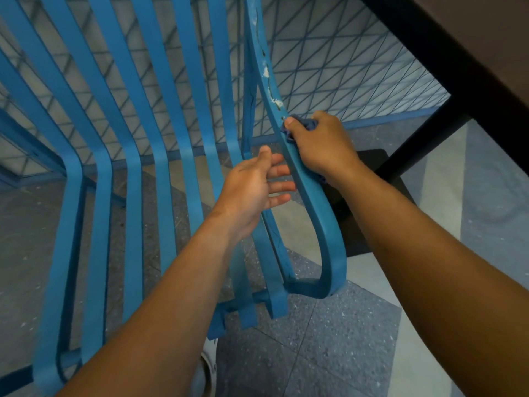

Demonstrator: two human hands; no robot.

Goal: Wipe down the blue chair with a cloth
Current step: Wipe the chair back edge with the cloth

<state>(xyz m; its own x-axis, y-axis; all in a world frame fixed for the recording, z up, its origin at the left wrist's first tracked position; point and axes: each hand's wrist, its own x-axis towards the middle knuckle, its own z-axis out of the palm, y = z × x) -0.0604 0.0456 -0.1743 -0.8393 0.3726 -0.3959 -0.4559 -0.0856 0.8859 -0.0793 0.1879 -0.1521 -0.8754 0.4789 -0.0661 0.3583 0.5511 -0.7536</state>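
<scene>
The blue chair [134, 167] fills the left and middle, made of long curved slats, with a looped armrest [329, 239] on its right side. White chipped patches mark the armrest's upper part. My right hand [320, 147] grips a dark blue cloth [307, 124] against the armrest from the outside; only a bit of cloth shows above the fingers and below the wrist. My left hand [257, 187] hovers just inside the armrest with straight, spread fingers close to the rail, holding nothing.
A dark table top [472, 53] with a black leg [423, 144] stands at the upper right, its black base plate behind the armrest. A blue wire-mesh fence [343, 67] runs behind the chair. Grey speckled floor tiles [329, 339] lie below.
</scene>
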